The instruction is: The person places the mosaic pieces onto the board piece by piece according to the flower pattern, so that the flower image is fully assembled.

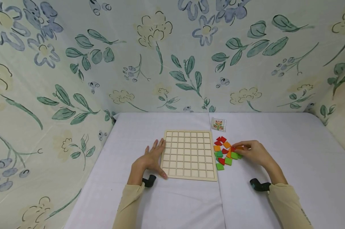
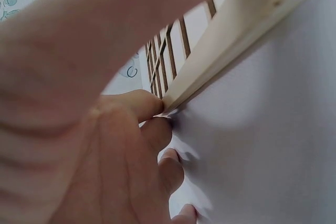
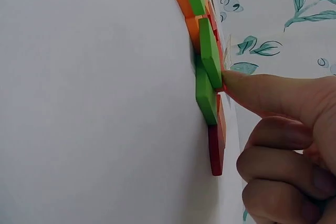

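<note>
A square wooden grid board (image 1: 188,178) lies flat on the white cloth. My left hand (image 1: 151,159) rests at its left side with fingers spread, the thumb at the near left corner; the left wrist view shows a fingertip against the board's edge (image 2: 210,72). Right of the board, my right hand (image 1: 255,152) reaches into a loose pile of flat red, orange and green pieces (image 1: 228,161). In the right wrist view, one straight finger (image 3: 273,93) touches a red piece beside a light green piece (image 3: 210,51), other fingers curled. I cannot tell whether it pinches the piece.
A small pattern card (image 1: 219,124) with a coloured figure on a grid lies beyond the pile. Black wrist devices (image 1: 259,185) show at both wrists. Floral fabric (image 1: 172,57) hangs behind and beside the white-covered table (image 1: 189,206).
</note>
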{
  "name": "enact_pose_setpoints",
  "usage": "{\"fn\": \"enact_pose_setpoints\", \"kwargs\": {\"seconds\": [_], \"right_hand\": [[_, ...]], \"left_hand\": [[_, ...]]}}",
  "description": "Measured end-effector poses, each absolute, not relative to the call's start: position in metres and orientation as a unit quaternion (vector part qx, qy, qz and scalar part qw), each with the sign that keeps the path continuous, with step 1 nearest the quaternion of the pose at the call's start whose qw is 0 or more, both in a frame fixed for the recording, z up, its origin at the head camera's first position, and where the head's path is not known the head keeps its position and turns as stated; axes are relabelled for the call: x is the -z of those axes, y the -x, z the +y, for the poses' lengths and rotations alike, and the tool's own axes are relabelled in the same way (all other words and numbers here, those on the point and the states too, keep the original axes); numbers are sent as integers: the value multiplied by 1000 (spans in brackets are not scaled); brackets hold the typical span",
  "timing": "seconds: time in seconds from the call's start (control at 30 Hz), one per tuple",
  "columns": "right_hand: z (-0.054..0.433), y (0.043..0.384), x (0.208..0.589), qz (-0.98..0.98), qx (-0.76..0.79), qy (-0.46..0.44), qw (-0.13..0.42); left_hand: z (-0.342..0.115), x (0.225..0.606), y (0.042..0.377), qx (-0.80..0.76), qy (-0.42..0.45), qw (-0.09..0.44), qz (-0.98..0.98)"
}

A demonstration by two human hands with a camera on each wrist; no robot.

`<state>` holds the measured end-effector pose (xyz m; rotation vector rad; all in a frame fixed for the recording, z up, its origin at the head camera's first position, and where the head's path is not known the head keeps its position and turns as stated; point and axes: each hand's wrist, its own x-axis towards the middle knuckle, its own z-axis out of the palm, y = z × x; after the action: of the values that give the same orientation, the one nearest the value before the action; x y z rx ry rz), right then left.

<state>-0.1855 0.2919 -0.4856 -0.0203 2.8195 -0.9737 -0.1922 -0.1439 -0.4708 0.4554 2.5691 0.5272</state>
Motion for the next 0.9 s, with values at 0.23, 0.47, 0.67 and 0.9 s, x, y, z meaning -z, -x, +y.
{"fn": "enact_pose_setpoints", "kwargs": {"seconds": [0.23, 0.47, 0.67, 0.9], "right_hand": [[293, 187, 488, 938, 339, 4, 77], [290, 186, 488, 926, 369, -10, 85], [287, 186, 487, 926, 367, -28, 84], [281, 186, 487, 920, 382, -21, 81]], "left_hand": [[-143, 469, 192, -195, -164, 239, 937], [-143, 469, 192, -190, -163, 238, 939], [-143, 470, 193, -191, -163, 240, 938], [-143, 470, 193, -191, -163, 242, 937]]}}
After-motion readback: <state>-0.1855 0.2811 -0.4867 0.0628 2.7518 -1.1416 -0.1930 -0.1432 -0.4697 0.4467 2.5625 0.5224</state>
